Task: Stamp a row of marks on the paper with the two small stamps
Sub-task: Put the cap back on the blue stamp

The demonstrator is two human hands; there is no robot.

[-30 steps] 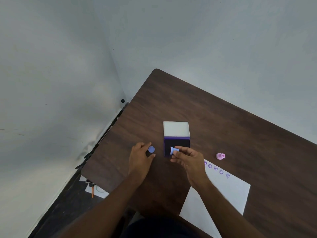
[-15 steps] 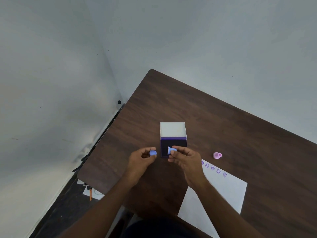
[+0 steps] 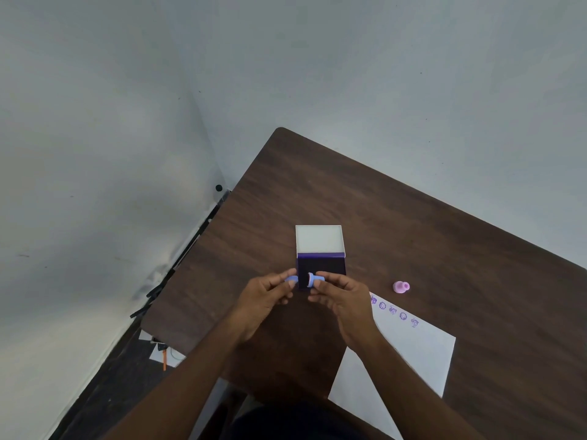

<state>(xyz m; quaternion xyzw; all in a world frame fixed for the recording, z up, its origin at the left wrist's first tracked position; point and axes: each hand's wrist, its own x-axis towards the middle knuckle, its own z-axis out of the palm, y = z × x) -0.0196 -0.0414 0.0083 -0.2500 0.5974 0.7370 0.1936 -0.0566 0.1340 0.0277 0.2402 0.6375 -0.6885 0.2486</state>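
My right hand point(image 3: 344, 301) pinches a small blue stamp point(image 3: 314, 278), held sideways over the front edge of the open purple ink pad point(image 3: 322, 268). My left hand point(image 3: 265, 300) pinches the stamp's blue cap point(image 3: 291, 279) just left of it; the two pieces sit a small gap apart. A pink stamp point(image 3: 401, 287) lies on the table to the right. White paper point(image 3: 413, 354) lies at the front right with a row of several purple marks point(image 3: 393, 310) along its top edge.
The ink pad's white lid point(image 3: 319, 239) stands open behind the pad. The dark wooden table point(image 3: 413, 233) sits in a corner of grey walls; its left edge drops to a floor with scraps of paper point(image 3: 162, 352).
My left hand lifted the blue cap off the table and brought it rightward up to the stamp in my right hand. The right hand stayed over the ink pad.
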